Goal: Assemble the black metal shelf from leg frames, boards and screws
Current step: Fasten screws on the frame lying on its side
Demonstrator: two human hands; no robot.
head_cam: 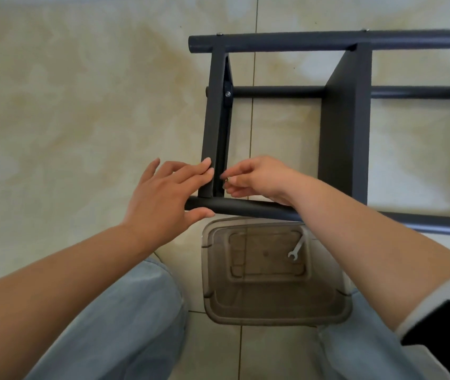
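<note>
Denim-clad knees (125,325) frame a clear plastic tray (273,311) holding a small wrench (296,249) at its 1 o'clock corner. Just beyond, at 12 o'clock, the black metal shelf (344,127) lies on its side on the tiled floor (81,91): matte round tubes, flat boards set on edge, silver screw heads at the joints. The left hand (163,196) spreads open, fingertips resting on the nearest board (213,127). The right hand (256,178) pinches a small screw (226,180) beside that board's lower end.
</note>
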